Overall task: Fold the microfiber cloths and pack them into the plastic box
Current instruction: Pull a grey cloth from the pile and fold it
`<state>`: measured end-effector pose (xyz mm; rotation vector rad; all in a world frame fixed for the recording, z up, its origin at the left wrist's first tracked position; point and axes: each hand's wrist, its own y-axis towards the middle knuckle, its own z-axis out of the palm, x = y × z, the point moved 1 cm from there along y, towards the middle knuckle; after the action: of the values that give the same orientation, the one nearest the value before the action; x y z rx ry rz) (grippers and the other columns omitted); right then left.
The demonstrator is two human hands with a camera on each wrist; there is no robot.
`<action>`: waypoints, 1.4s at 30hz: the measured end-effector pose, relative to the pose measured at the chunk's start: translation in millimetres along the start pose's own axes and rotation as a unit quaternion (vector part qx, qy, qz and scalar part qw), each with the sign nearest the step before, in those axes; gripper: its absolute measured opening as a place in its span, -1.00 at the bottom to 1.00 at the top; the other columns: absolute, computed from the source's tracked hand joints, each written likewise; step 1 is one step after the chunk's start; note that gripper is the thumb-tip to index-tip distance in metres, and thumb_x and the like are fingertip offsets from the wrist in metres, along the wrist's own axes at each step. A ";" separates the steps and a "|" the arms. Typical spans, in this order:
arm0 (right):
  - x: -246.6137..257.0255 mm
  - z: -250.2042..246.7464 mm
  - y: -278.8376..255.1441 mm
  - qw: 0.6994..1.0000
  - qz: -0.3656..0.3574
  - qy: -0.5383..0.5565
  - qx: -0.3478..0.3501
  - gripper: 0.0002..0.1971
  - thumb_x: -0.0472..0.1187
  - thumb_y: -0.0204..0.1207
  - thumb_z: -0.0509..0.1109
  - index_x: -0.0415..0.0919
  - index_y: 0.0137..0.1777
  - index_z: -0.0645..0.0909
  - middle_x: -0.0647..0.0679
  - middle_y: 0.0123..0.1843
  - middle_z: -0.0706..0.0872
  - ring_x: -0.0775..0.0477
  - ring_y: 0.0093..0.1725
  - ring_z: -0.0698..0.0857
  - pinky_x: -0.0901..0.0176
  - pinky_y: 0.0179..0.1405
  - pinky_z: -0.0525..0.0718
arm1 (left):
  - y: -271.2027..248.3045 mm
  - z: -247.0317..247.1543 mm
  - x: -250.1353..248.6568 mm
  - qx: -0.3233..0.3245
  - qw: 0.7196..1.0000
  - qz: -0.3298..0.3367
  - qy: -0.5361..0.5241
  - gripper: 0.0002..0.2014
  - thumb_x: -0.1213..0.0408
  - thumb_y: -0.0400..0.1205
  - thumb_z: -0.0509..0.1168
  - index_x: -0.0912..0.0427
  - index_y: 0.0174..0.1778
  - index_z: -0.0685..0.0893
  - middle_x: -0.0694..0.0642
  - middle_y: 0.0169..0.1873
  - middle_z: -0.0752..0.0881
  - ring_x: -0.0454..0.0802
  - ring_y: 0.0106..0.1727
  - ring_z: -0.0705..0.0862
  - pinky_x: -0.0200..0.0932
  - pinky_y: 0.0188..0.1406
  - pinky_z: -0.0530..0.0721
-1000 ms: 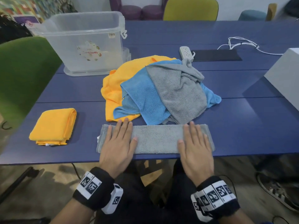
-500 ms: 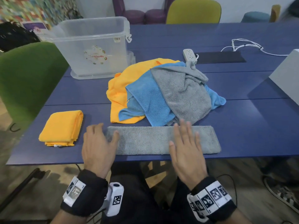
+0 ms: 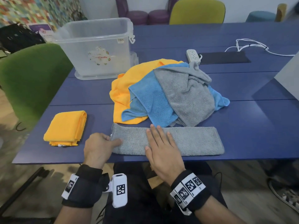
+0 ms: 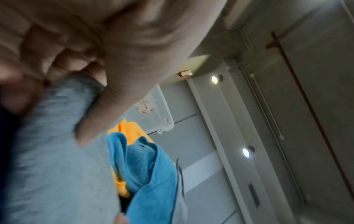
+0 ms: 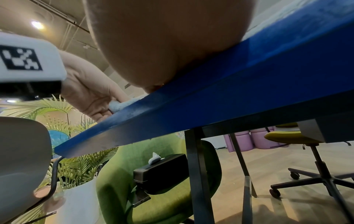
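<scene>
A grey cloth [image 3: 191, 141], folded into a long strip, lies along the near edge of the blue table [image 3: 242, 113]. My left hand [image 3: 103, 143] pinches the strip's left end, thumb on top and fingers curled under, as the left wrist view shows on the grey cloth [image 4: 57, 151]. My right hand [image 3: 160, 141] lies flat on the strip, left of its middle, fingers straight. Behind the strip sits a loose pile: an orange cloth [image 3: 123, 88], a blue cloth [image 3: 148, 97] and a grey cloth [image 3: 191, 94]. A folded orange cloth [image 3: 66, 126] rests at the near left. The clear plastic box [image 3: 97, 47] stands open at the far left.
A white power strip [image 3: 193, 55] and a black mat [image 3: 224, 57] lie behind the pile, with a white cable [image 3: 252, 46] at the far right. A grey box corner [image 3: 289, 78] juts in from the right. A green chair [image 3: 32, 81] stands to the left of the table.
My left hand slid off to the strip's left end and now pinches it. My right hand moved left along the strip, from its right part to left of the middle.
</scene>
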<state>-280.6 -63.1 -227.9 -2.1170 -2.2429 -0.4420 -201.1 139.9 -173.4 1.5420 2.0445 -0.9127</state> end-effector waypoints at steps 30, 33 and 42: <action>-61.7 -59.7 22.3 0.709 0.291 0.642 0.026 -0.88 -0.40 0.64 0.41 -0.33 0.10 0.75 -0.32 -0.01 0.86 -0.35 0.05 0.84 -0.24 0.18 0.79 | -76.9 81.4 -76.2 0.075 0.932 0.353 -0.038 -0.28 -0.20 0.40 0.48 -0.16 0.49 0.48 -0.26 0.08 0.59 -0.24 0.16 0.55 -0.30 0.19 0.55; -61.6 -53.8 25.1 0.686 0.283 0.669 0.044 -0.80 -0.46 0.66 0.33 -0.35 0.17 0.75 -0.33 0.08 0.85 -0.32 0.13 0.82 -0.16 0.20 0.76 | -73.0 87.1 -63.8 0.030 0.922 0.385 -0.018 -0.45 -0.04 0.63 0.33 0.03 0.55 0.53 -0.13 0.44 0.51 -0.13 0.52 0.43 0.06 0.55 0.47; -60.0 -49.1 24.5 0.711 0.273 0.647 0.046 -0.82 -0.37 0.65 0.38 -0.25 0.17 0.76 -0.19 0.06 0.88 -0.17 0.13 0.84 -0.11 0.25 0.75 | -57.0 114.3 -42.0 0.065 0.879 0.430 0.194 -0.38 -0.14 0.84 -0.17 -0.01 0.84 0.05 -0.07 0.83 -0.06 -0.13 0.81 -0.23 0.18 0.80 -0.19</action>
<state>-260.6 -131.6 -188.9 -1.3924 -0.7693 -1.1942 -249.4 20.0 -210.5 2.5361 1.2316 -0.3990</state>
